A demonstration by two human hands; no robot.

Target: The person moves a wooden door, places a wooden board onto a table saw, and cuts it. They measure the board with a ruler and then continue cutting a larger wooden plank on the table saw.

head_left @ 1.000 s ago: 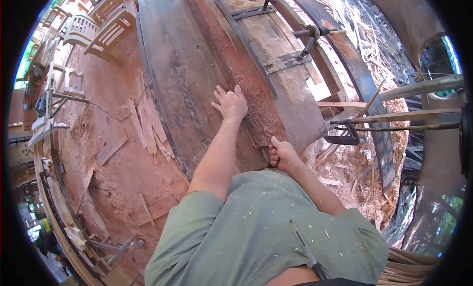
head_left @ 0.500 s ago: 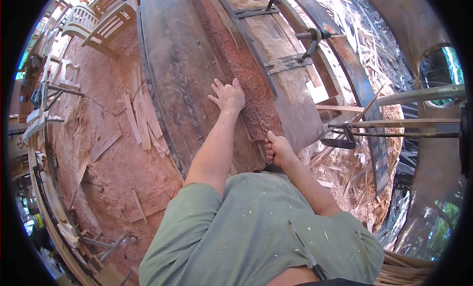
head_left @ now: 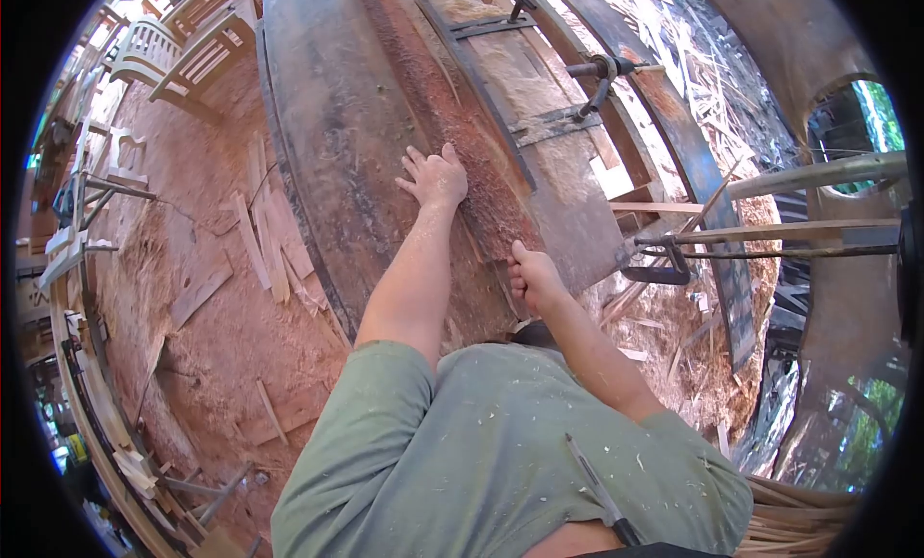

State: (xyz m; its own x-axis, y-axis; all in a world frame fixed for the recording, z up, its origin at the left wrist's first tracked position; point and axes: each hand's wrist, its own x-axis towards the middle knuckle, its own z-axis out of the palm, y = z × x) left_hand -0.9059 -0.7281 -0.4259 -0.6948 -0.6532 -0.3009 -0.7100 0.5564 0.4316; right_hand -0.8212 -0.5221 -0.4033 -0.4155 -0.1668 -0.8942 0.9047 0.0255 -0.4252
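A long, rough reddish plank (head_left: 452,106) lies along the worn bench top (head_left: 327,106), its surface rough and dusty. My left hand (head_left: 436,178) rests with fingers spread at the plank's left edge, partly over the bench top. At the plank's near end, my right hand (head_left: 536,275) is closed, thumb on top and fingers curled at the corner. Sawdust clings to my left forearm. Both arms reach forward from a green shirt (head_left: 500,433), which has wood flecks on it.
Right of the plank are a dark metal bar (head_left: 481,87) and a screw clamp (head_left: 604,69). Another clamp (head_left: 662,269) sits near the bench's right corner. Offcuts (head_left: 265,240) litter the reddish floor on the left. Wooden chairs (head_left: 154,53) stand at the far left.
Both hands have shifted slightly forward, and the plank's near end appears a little farther from my body. The whole view has also drifted slightly left.
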